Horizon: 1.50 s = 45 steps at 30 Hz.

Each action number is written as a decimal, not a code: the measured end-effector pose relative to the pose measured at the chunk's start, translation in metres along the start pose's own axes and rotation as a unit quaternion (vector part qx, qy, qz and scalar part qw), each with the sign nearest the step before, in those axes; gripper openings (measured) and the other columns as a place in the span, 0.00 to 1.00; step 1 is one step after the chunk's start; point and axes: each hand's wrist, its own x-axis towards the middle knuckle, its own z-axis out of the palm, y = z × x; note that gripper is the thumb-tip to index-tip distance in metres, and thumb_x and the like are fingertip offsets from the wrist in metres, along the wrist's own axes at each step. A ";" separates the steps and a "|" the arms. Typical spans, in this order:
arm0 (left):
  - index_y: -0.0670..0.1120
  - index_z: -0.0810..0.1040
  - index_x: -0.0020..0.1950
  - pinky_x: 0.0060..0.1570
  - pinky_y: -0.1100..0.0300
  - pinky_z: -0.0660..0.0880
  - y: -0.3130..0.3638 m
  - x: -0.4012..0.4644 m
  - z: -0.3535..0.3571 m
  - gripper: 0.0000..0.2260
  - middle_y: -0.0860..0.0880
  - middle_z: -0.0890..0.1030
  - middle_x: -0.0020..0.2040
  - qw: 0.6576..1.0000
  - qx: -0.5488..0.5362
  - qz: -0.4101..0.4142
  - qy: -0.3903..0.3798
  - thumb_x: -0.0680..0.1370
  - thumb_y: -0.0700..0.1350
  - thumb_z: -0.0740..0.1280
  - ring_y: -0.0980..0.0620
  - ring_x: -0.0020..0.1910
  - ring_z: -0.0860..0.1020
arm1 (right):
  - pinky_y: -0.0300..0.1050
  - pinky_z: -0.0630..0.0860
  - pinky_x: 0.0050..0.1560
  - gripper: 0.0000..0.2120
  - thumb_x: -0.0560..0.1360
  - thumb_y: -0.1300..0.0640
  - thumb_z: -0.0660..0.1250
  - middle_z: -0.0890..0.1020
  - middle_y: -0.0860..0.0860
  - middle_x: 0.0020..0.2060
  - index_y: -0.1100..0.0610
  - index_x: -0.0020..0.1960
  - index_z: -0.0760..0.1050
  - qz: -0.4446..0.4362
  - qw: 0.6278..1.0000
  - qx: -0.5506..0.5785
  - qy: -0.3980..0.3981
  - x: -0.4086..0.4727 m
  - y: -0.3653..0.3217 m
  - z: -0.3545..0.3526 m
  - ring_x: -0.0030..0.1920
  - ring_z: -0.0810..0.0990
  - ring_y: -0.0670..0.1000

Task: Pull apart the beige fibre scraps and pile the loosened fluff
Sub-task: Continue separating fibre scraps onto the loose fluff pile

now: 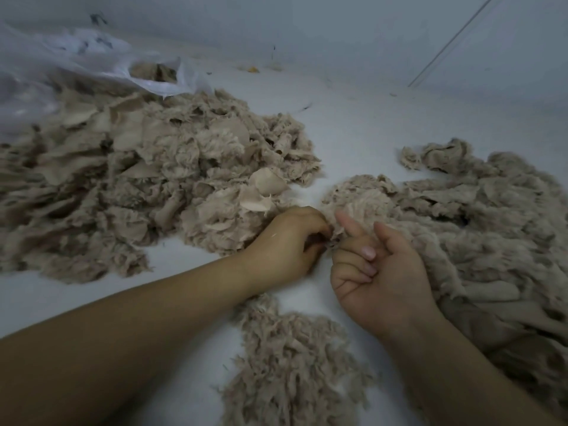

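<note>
I'm pinching a small beige scrap (333, 233) between both hands: my left hand (287, 241) is curling its fingers round one edge, and my right hand (373, 272) is nipping the other edge with thumb and forefinger, its other fingers folding loosely into the palm. The scrap is sitting right between the two hands, just above the white surface (353, 124). It's looking soft, very light and easy to tear, so I'm judging that a grip near the frayed edges, hands close together, should be pulling it apart best. Just below my hands, a small pile of loosened fluff (295, 358) is lying between my forearms. Left of my left hand is spreading a big heap of untorn scraps (138, 179). Right of my right hand is lying another beige heap (479, 216). Beyond the left heap, a clear plastic bag (76, 63) is holding more.
</note>
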 end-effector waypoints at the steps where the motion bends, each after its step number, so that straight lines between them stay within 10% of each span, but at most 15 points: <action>1: 0.38 0.83 0.45 0.50 0.51 0.76 0.001 0.000 0.000 0.06 0.43 0.82 0.46 1.000 -0.005 0.002 -0.003 0.70 0.31 0.70 0.45 0.48 0.79 | 0.35 0.56 0.21 0.23 0.81 0.48 0.55 0.64 0.47 0.24 0.63 0.65 0.75 0.011 1.000 -0.002 -0.004 0.000 0.001 0.001 0.21 0.59 0.44; 10: 0.43 0.76 0.62 0.41 0.59 0.74 -0.002 0.016 0.004 0.16 0.49 0.79 0.39 0.995 -0.014 -0.098 0.013 0.74 0.36 0.69 0.54 0.38 0.76 | 0.35 0.56 0.22 0.21 0.82 0.48 0.55 0.64 0.47 0.24 0.58 0.68 0.74 0.001 1.000 0.005 -0.012 0.002 0.001 -0.001 0.21 0.59 0.44; 15: 0.37 0.79 0.40 0.39 0.49 0.70 0.002 0.030 0.008 0.04 0.42 0.78 0.35 0.995 0.015 -0.103 -0.004 0.72 0.32 0.65 0.47 0.36 0.74 | 0.35 0.56 0.22 0.20 0.82 0.48 0.55 0.64 0.47 0.25 0.57 0.68 0.73 -0.010 1.000 -0.005 -0.007 0.003 0.001 -0.002 0.21 0.59 0.44; 23: 0.43 0.74 0.41 0.49 0.53 0.75 -0.001 0.009 0.003 0.08 0.42 0.79 0.48 0.988 -0.095 -0.111 0.039 0.73 0.30 0.67 0.46 0.48 0.77 | 0.34 0.53 0.24 0.12 0.81 0.50 0.57 0.64 0.47 0.27 0.55 0.43 0.68 -0.008 1.000 -0.011 0.003 0.002 0.002 -0.001 0.23 0.58 0.43; 28: 0.49 0.71 0.41 0.53 0.54 0.75 0.006 0.003 0.001 0.14 0.48 0.80 0.52 0.975 -0.174 -0.138 0.005 0.77 0.30 0.63 0.44 0.57 0.78 | 0.34 0.51 0.27 0.09 0.82 0.51 0.56 0.63 0.46 0.27 0.53 0.53 0.72 -0.010 1.000 -0.008 0.010 0.001 0.003 -0.001 0.22 0.58 0.43; 34: 0.42 0.76 0.60 0.52 0.62 0.74 0.008 0.005 0.007 0.17 0.46 0.79 0.54 0.986 -0.128 -0.105 0.005 0.72 0.31 0.67 0.54 0.53 0.76 | 0.34 0.53 0.24 0.07 0.74 0.54 0.62 0.64 0.46 0.25 0.54 0.50 0.71 -0.013 1.000 -0.024 -0.011 0.000 0.005 0.002 0.21 0.59 0.44; 38: 0.37 0.82 0.45 0.43 0.53 0.75 0.009 0.008 0.011 0.07 0.41 0.82 0.41 0.981 -0.134 -0.119 0.068 0.72 0.29 0.66 0.49 0.41 0.78 | 0.34 0.55 0.23 0.18 0.75 0.54 0.61 0.64 0.47 0.25 0.57 0.63 0.75 -0.019 0.999 -0.027 -0.012 0.002 0.004 0.002 0.21 0.59 0.44; 45: 0.42 0.77 0.39 0.39 0.61 0.73 0.010 0.002 0.007 0.07 0.50 0.77 0.36 0.963 -0.214 -0.106 0.126 0.75 0.32 0.67 0.55 0.36 0.75 | 0.33 0.52 0.25 0.14 0.74 0.53 0.61 0.65 0.46 0.26 0.62 0.40 0.80 0.048 0.995 -0.067 -0.053 0.005 0.006 0.005 0.22 0.58 0.42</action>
